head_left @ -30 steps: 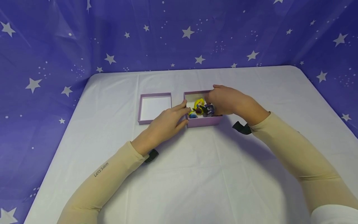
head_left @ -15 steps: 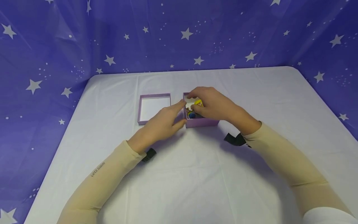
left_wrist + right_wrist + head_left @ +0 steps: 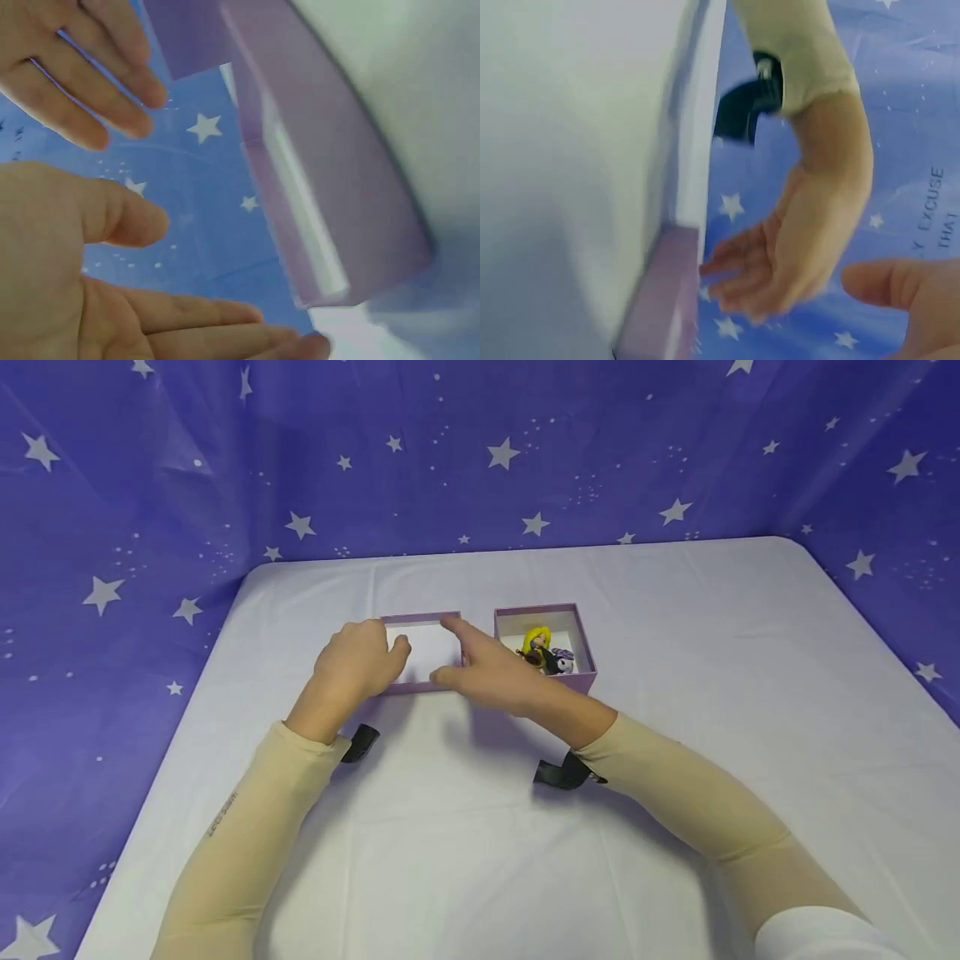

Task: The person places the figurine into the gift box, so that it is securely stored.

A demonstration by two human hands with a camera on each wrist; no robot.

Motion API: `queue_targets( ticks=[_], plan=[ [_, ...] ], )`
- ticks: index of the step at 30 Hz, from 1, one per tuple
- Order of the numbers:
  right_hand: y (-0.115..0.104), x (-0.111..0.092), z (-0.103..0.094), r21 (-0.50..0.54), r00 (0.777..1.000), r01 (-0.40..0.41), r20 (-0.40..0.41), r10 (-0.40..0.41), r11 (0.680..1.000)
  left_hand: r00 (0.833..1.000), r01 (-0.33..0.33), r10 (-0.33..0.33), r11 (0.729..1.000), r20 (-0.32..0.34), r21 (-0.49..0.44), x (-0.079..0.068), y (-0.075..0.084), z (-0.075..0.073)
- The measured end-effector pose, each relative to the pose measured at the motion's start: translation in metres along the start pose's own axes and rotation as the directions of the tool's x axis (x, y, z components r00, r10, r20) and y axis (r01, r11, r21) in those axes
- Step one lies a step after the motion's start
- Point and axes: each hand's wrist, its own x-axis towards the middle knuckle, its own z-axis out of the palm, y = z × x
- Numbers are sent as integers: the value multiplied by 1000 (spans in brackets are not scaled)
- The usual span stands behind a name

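Observation:
A shallow purple lid lies on the table with its white inside up. At its left side is my left hand; the left wrist view shows its fingers straight, close to a corner of the lid wall. My right hand hovers over the lid's right edge, thumb and fingers apart, holding nothing. To the right stands the purple box, partly behind my right hand. Inside it lie a yellow-haired toy figure and a dark, white and purple toy figure.
A white cloth covers the table. Behind it hangs a purple curtain with stars. Dark wrist cameras stick out below the left sleeve and the right sleeve.
My right hand has left the box and moved left to the lid. My left hand has moved from the box's left side to the lid's left side. The figures are in the box.

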Motion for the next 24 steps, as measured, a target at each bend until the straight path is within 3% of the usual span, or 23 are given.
queue_targets(
  ticks=[2,6,11,14,18,21,24],
  plan=[
    [1,4,11,56,997,-80,-5,80,995,1000,-4,4,1000,28,-1,3,-2,4],
    [6,12,27,181,979,-198,-13,204,963,1000,-22,22,1000,6,-10,7,-2,12],
    [12,15,33,274,967,-235,-32,253,933,1000,-4,4,1000,10,-13,9,-2,16],
    [11,13,30,283,969,-214,-62,240,935,1000,-3,3,1000,-19,-4,8,-1,13],
    [5,12,20,324,976,-136,-118,182,936,988,-15,16,1000,-153,10,0,4,2],
    [0,11,11,415,976,-37,-180,122,909,962,-31,30,1000,-271,-3,-7,9,-7],
    [-3,11,0,495,964,57,-253,81,867,924,-76,49,995,-379,-57,-14,15,-13]
  ],
)
